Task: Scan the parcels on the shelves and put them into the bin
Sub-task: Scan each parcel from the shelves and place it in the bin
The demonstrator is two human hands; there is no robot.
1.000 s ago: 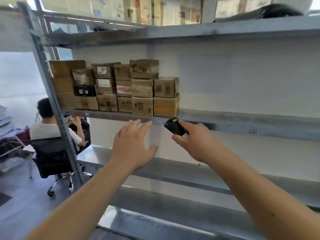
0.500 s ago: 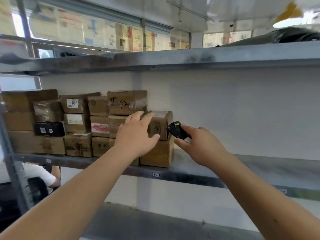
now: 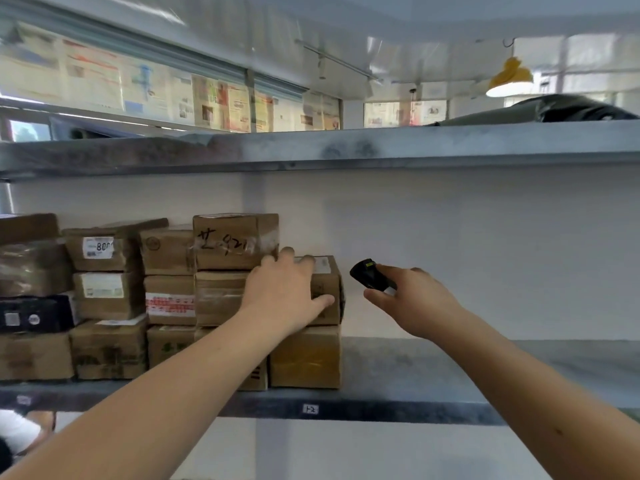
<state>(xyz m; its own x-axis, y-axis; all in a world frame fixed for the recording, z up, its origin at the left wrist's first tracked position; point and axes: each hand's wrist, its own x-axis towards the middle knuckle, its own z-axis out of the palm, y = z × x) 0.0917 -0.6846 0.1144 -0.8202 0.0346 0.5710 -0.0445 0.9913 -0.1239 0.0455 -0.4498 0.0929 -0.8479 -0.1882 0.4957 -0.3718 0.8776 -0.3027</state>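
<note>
Half a second ago the left hand was only arriving at the stack; now it lies on the small box at the right end of the middle row, just left of the frame's centre. Its fingers reach over the box's top edge and the thumb presses the front face, so the grip looks set. The view has also closed in on the shelf, and the seated person is nearly out of frame at the lower left. The pick has probably begun, with the scan and the drop into the bin, which is not in view, yet to come.

The right hand holds the black scanner right of centre, fingers curled round its rear, just beside the box but apart from it. The scanner's long axis runs from lower right to upper left, nose aimed toward the box's right side.

The box sits squarely on a larger carton, its long side seemingly running back into the shelf, a pale label on top.
</note>
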